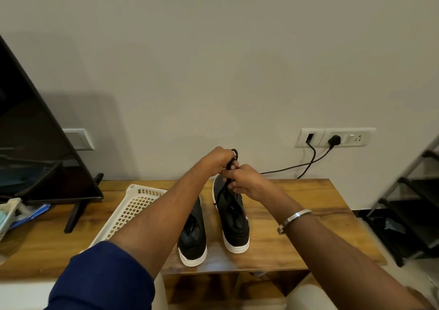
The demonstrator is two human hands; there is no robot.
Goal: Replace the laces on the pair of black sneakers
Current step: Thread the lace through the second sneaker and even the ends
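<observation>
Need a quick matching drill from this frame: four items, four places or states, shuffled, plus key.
Items:
1. lace
2. basket
3. bangle
4. plug

Places or states:
A. in the wall socket
B. on the right wrist
C. held by both hands above the right shoe
D. on the table, left of the shoes

Pairs: 1-C, 2-D, 3-B, 4-A

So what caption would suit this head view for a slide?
Both hands, left hand and right hand, grip a black lace above the right sneaker.
</observation>
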